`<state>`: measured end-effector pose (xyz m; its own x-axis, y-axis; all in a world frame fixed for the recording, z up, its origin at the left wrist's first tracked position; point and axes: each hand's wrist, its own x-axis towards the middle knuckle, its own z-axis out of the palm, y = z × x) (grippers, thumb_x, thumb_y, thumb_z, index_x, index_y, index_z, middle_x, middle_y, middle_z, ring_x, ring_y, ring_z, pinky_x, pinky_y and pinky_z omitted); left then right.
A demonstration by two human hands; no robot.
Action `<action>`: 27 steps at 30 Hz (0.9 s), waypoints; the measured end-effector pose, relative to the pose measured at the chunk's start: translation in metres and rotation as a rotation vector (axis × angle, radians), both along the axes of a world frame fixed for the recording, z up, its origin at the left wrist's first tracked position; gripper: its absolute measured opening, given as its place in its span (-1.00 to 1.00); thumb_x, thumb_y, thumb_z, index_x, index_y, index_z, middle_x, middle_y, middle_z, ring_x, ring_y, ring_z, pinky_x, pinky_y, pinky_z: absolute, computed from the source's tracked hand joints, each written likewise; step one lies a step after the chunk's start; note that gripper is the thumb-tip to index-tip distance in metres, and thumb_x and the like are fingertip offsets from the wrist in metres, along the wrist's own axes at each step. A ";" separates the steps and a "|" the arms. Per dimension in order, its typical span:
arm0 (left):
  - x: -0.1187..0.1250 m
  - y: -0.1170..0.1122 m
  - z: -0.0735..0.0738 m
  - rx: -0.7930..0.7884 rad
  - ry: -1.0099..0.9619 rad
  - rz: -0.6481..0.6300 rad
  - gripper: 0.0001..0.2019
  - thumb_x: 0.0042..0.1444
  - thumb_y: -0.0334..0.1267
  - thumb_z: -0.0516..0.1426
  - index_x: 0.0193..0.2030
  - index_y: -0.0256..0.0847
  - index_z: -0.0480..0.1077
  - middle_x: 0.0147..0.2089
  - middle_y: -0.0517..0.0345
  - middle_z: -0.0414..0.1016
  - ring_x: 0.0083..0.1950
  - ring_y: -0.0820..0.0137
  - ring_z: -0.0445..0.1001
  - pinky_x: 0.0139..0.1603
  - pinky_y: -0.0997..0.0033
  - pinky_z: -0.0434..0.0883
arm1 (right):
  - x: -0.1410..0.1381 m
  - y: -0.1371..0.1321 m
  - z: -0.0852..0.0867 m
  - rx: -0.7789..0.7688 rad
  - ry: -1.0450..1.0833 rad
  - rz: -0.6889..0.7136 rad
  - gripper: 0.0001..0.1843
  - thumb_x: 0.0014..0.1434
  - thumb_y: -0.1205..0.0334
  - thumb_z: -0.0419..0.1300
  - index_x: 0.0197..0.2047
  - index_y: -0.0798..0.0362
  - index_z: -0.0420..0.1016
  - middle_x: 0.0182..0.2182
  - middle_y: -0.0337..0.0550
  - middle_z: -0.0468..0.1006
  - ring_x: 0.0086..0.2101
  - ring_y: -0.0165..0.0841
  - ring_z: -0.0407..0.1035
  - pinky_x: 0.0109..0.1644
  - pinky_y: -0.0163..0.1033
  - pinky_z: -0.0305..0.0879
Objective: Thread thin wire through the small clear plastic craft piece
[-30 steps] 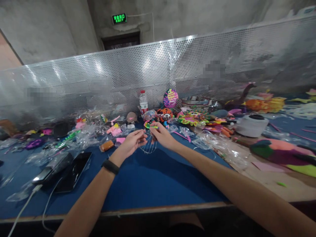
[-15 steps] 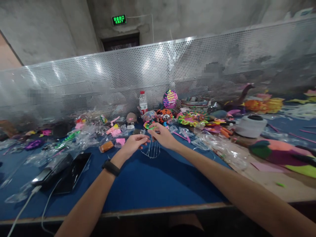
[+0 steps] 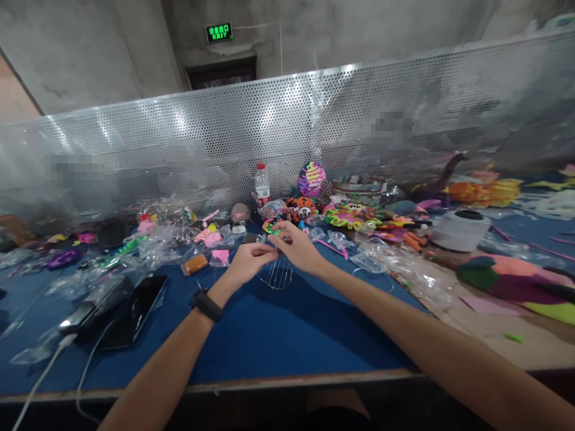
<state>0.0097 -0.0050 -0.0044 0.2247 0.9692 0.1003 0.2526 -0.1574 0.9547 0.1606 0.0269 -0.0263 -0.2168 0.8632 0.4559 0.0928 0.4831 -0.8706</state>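
A thin wire frame [image 3: 277, 278] with several curved ribs hangs below my hands, over the blue tabletop [image 3: 287, 341]. My left hand [image 3: 248, 261], with a dark band on its wrist, pinches at the frame's upper end with thumb and fingers together. Beside it, touching or nearly so, my right hand [image 3: 296, 246] curls its fingers and thumb round the same end. Both hands hide the top of the frame. Just behind my right hand lies a small green and yellow piece [image 3: 272, 227]; whether a finger touches it I cannot tell.
A phone [image 3: 132, 311] and a cabled device [image 3: 92, 308] lie at the left among clear plastic wrappers. A bottle [image 3: 262, 187] stands before the perforated metal screen [image 3: 224, 131]. Coloured clay pieces crowd the back. At the right are a white tub [image 3: 460, 231] and a multicoloured clay shape [image 3: 498, 278].
My left hand has shifted slightly right, closer to my right hand's fingertips. The wire frame stays between them, and the whole view has moved a little.
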 end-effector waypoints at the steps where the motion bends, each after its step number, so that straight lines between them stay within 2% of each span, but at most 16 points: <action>1: 0.000 0.000 0.001 0.014 -0.001 0.001 -0.95 -0.06 -0.35 0.21 -0.45 -0.27 0.52 -0.47 0.13 0.49 -0.49 0.51 0.29 -0.52 0.53 0.15 | -0.001 0.000 0.000 -0.005 0.024 0.008 -0.75 0.16 0.06 0.14 -0.15 -0.03 0.24 -0.55 -0.35 0.37 -0.54 -0.37 0.36 -0.39 -0.20 0.33; 4: -0.001 0.001 0.002 0.045 -0.032 0.020 -0.94 -0.04 -0.36 0.19 -0.44 -0.27 0.50 -0.45 0.14 0.49 -0.52 0.52 0.28 -0.52 0.50 0.19 | -0.002 0.001 -0.001 -0.034 0.095 0.014 -0.71 0.18 0.02 0.10 -0.10 -0.04 0.20 -0.50 -0.33 0.41 -0.52 -0.38 0.38 -0.39 -0.22 0.35; 6: -0.002 0.003 0.002 0.061 -0.079 0.054 -0.95 -0.03 -0.34 0.20 -0.40 -0.27 0.50 -0.44 0.15 0.48 -0.50 0.51 0.30 -0.50 0.49 0.23 | -0.002 0.001 -0.001 -0.064 0.092 0.016 -0.73 0.19 -0.02 0.09 -0.14 -0.03 0.23 -0.48 -0.31 0.42 -0.52 -0.40 0.37 -0.40 -0.24 0.34; 10: -0.005 0.007 0.001 0.049 -0.179 0.079 -0.89 -0.01 -0.26 0.23 -0.39 -0.27 0.46 -0.45 0.19 0.43 -0.46 0.51 0.34 -0.41 0.49 0.32 | -0.001 -0.001 0.000 -0.060 -0.071 0.103 -0.70 0.20 -0.04 0.06 -0.34 0.02 0.34 -0.50 -0.25 0.42 -0.50 -0.38 0.37 -0.39 -0.24 0.30; 14: -0.006 0.010 -0.002 0.015 -0.240 0.103 -0.86 -0.03 -0.25 0.26 -0.39 -0.27 0.43 -0.44 0.22 0.42 -0.46 0.54 0.34 -0.37 0.49 0.34 | 0.000 -0.003 0.000 0.014 -0.133 0.140 -0.71 0.20 -0.02 0.08 -0.37 0.04 0.35 -0.50 -0.23 0.43 -0.50 -0.38 0.35 -0.37 -0.23 0.30; 22: -0.009 0.015 -0.004 0.126 -0.116 0.114 -0.89 -0.02 -0.31 0.24 -0.33 -0.26 0.43 -0.43 0.19 0.46 -0.47 0.51 0.35 -0.44 0.49 0.29 | 0.001 -0.001 -0.001 0.082 -0.140 0.095 -0.76 0.22 0.04 0.04 -0.34 0.02 0.33 -0.50 -0.25 0.44 -0.51 -0.38 0.37 -0.38 -0.23 0.29; 27: -0.009 0.014 -0.005 0.268 -0.093 0.119 -0.86 0.00 -0.39 0.22 -0.27 -0.22 0.36 -0.43 0.20 0.48 -0.33 0.44 0.46 -0.20 0.41 0.37 | 0.000 -0.001 0.000 0.089 -0.124 0.066 -0.78 0.22 0.06 0.04 -0.34 0.01 0.33 -0.50 -0.25 0.45 -0.53 -0.38 0.36 -0.41 -0.24 0.28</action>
<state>0.0012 0.0088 -0.0092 0.0889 0.9244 0.3709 0.1976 -0.3813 0.9031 0.1610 0.0254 -0.0264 -0.3313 0.8027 0.4959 0.1619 0.5661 -0.8083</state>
